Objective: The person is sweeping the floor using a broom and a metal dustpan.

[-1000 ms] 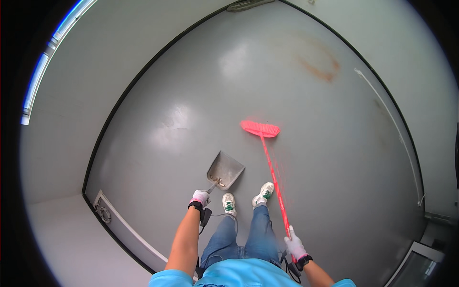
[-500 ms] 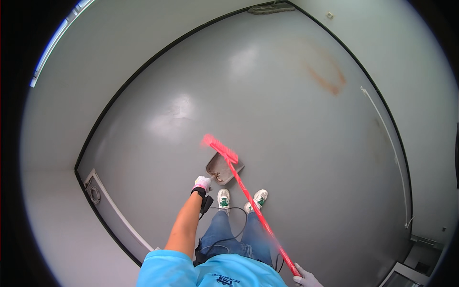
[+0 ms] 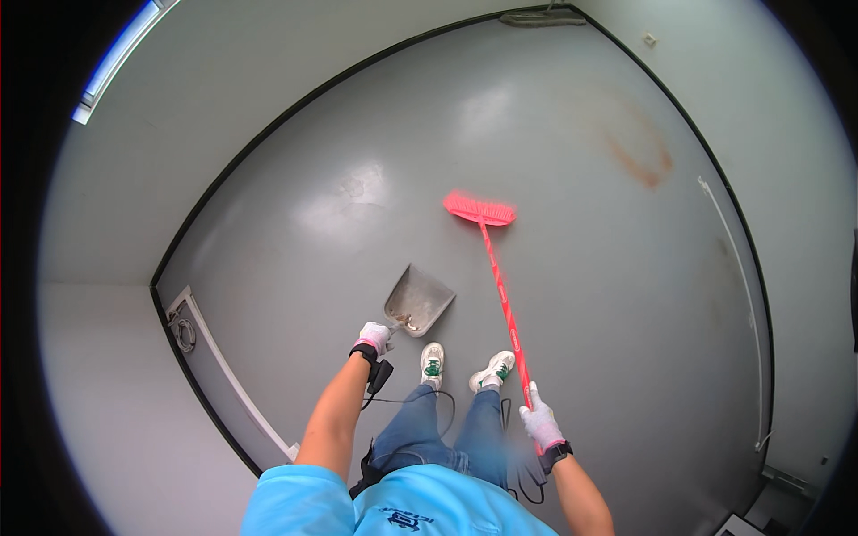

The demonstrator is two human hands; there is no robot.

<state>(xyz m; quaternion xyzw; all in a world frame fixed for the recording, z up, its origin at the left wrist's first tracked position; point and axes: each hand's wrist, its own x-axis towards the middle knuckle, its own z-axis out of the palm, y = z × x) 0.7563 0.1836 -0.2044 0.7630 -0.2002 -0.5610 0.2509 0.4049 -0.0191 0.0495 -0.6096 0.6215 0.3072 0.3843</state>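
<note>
A grey dustpan is at my front, with some brownish debris near its handle end. My left hand, in a white glove with a pink cuff, is closed around the dustpan's handle. My right hand, gloved too, grips the red stick of a broom. The broom's wide red head is out ahead of me, to the right of the dustpan and farther away, apart from it. Its bristles are slightly blurred and point away from me.
My white shoes stand on the grey floor just behind the dustpan. A thin cable loops by my legs. White trunking with a coiled cable lies at the left wall, and a mop head rests at the far corner.
The broom head has swung off the dustpan, forward and to the right. My right hand has come further into view along the stick. The dustpan stays close to its place in my left hand.
</note>
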